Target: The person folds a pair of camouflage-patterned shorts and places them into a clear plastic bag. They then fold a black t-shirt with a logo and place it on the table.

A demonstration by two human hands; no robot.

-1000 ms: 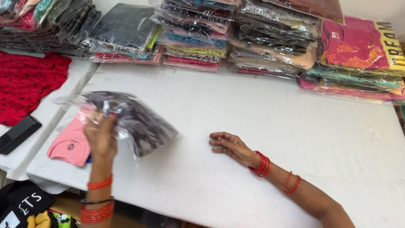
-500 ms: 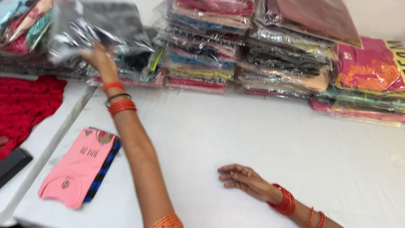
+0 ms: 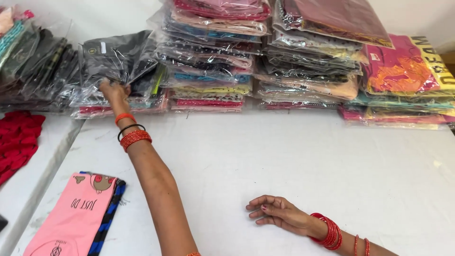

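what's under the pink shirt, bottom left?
Under the pink shirt lies a blue-and-black striped garment; only its right edge shows, the rest is covered. Both lie on the white table.

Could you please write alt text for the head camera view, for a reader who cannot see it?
The left hand grips a dark garment packed in clear plastic atop a stack at the back of a white table. The right hand rests flat on the table, and a pink shirt lies at the near left.
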